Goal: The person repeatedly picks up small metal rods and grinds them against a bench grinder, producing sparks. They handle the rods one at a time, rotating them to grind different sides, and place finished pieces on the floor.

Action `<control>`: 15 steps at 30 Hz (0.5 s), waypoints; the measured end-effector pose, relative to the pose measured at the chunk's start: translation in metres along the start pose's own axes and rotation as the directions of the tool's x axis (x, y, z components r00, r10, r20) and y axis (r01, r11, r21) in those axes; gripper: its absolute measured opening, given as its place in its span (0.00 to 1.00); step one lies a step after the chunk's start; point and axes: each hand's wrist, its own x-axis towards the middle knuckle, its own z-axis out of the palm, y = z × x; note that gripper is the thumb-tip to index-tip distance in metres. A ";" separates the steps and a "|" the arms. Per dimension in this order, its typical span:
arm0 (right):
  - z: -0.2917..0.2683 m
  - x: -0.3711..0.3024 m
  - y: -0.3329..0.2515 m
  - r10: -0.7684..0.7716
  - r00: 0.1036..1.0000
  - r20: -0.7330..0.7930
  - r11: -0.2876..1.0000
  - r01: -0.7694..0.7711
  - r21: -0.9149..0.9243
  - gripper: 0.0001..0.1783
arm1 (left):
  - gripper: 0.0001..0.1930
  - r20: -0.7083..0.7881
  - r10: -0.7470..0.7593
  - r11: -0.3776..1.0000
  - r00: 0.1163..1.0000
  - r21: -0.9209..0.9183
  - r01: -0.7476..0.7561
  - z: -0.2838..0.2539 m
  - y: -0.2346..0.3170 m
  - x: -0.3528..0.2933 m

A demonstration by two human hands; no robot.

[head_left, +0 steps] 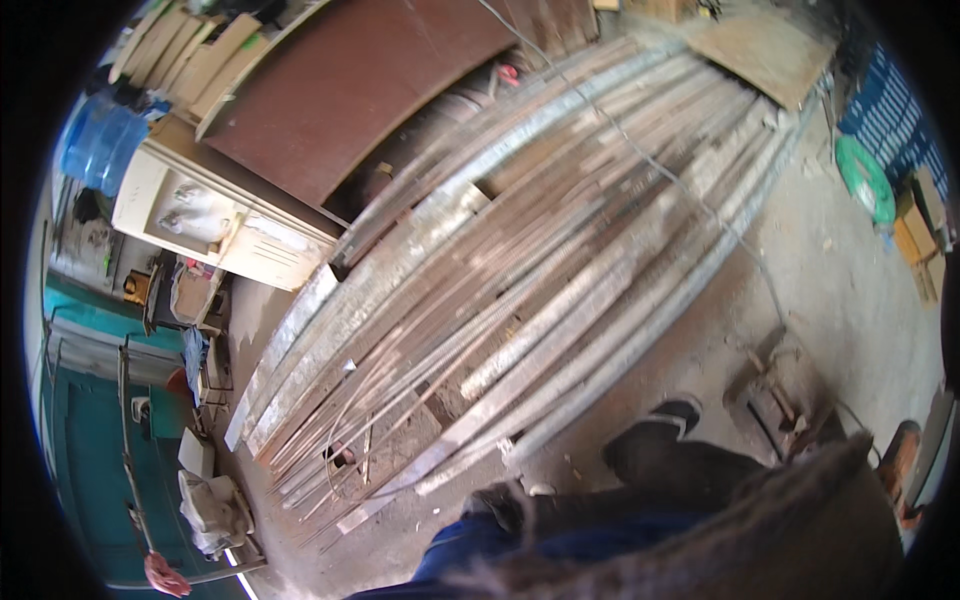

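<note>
Left hand and right hand: neither shows in the head view, so can't tell whether they're open, closed or gripping anything. Nearest stock is the big spread of long metal bars (560, 285), on the floor (850, 280) ahead of the wearer, running lower left to upper right, ends uneven at lower left. Mixed stock: thin rods plus wider flat-faced lengths, rusty brown and pale grey, mostly side by side, some crossing. Their curve is probably just the fisheye.

A dark cable (655, 165) runs over the bars and down to the floor on the right. Plywood board (765, 50) at their far end. Large brown panel (370, 90) beyond them, upper left, with a cream cabinet (275, 253) at its near end and a blue water bottle (103, 143) further left.

Right side: green coil (850, 165) beside a blue crate (895, 120), cardboard box (912, 230) just below. Dark shoe (675, 415) near the close side of the bars; small dirty machine (785, 400) right of it. Bottom edge is blurred; dark mass there looks like clothing (700, 540). Pink cloth (165, 575) at lower left.
</note>
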 end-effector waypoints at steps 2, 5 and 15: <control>-0.005 -0.001 -0.012 -0.014 1.000 0.007 0.999 0.014 0.031 0.17 | 0.11 0.015 -0.027 0.999 1.000 0.038 0.026 -0.007 -0.007 -0.008; -0.009 -0.002 -0.028 -0.033 0.999 0.020 0.997 0.031 0.070 0.18 | 0.12 0.028 -0.083 0.992 0.996 0.092 0.080 -0.014 -0.019 -0.017; -0.047 -0.044 -0.016 -0.082 0.990 0.119 0.975 0.055 0.213 0.20 | 0.13 0.138 -0.181 0.950 0.974 0.279 0.137 -0.007 -0.046 -0.006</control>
